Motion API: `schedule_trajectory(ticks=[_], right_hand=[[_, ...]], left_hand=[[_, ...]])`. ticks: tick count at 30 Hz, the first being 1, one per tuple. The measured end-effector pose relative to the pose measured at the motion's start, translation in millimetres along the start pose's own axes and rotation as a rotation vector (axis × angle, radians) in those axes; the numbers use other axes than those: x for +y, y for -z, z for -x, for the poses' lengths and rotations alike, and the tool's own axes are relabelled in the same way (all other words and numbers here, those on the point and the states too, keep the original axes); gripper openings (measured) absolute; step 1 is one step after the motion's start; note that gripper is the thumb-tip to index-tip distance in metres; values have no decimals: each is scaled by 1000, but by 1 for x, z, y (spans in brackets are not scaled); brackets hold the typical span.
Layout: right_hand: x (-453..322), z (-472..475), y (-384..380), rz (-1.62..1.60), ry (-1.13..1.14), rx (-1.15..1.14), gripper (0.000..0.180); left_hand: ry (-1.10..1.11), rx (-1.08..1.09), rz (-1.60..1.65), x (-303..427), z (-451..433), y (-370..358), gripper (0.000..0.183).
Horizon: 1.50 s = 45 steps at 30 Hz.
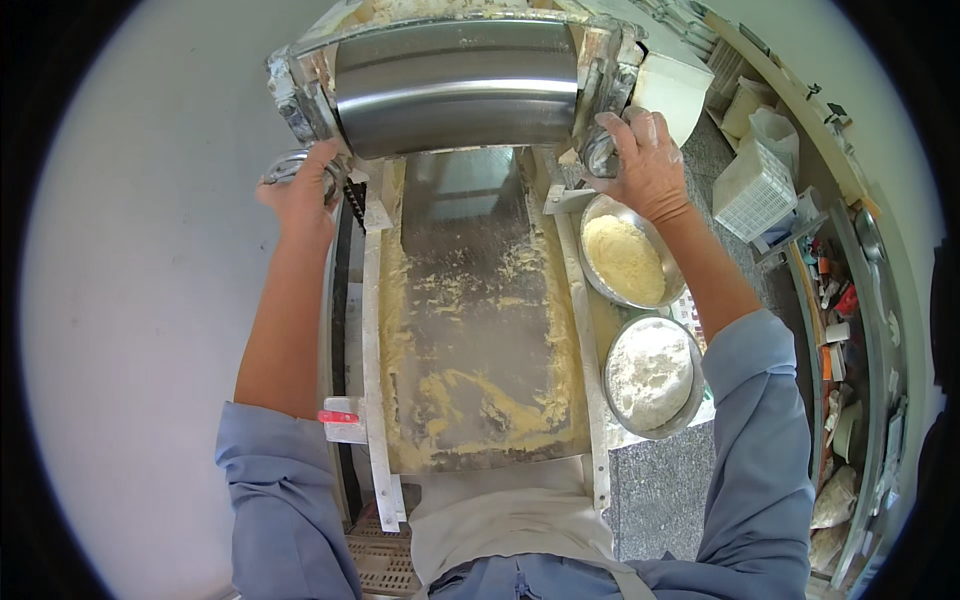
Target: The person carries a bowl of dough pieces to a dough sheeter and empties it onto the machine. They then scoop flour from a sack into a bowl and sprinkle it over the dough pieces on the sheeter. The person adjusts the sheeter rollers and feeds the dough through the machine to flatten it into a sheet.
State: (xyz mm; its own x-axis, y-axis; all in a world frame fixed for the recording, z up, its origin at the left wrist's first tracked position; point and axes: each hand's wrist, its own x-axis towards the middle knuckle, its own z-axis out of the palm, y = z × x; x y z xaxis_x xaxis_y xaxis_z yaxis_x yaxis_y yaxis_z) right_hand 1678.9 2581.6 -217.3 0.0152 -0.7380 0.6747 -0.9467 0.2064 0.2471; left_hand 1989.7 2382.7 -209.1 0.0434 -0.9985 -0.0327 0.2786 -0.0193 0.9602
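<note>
A dough sheeter's wide steel roller (457, 90) spans the top of the view. My left hand (301, 184) grips a round metal adjusting handwheel (285, 166) at the machine's left side. At its right side my flour-dusted right hand (641, 161) has its fingers around a matching handwheel (600, 154). Between my arms a metal feed tray (480, 322) slopes towards me, smeared with yellow flour or dough residue along its edges and lower end. No dough sheet shows on the tray.
Right of the tray stand a metal bowl of yellow flour (624, 255) and a metal bowl of white flour (651, 371). A red-handled lever (337, 417) sits on the tray's left side. Further right are a white plastic basket (754, 191) and crowded shelves (859, 300). A wall (150, 300) bounds the left.
</note>
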Motion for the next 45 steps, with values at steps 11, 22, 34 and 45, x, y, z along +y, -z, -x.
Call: schedule_trajectory(ticks=[11, 22, 34, 45], right_hand=[[-41, 8, -51, -577, -795, 611, 96], [-38, 20, -34, -1020, -736, 352, 101], [-28, 30, -59, -927, -647, 400, 108], [-29, 27, -51, -870, -631, 346, 97]], left_hand=[[-1102, -32, -929, -25, -25, 26, 74], [-1232, -20, -1004, -18, -24, 34, 79], [-595, -305, -524, -32, -25, 59, 107], [-494, -286, -583, -32, -19, 74, 101]])
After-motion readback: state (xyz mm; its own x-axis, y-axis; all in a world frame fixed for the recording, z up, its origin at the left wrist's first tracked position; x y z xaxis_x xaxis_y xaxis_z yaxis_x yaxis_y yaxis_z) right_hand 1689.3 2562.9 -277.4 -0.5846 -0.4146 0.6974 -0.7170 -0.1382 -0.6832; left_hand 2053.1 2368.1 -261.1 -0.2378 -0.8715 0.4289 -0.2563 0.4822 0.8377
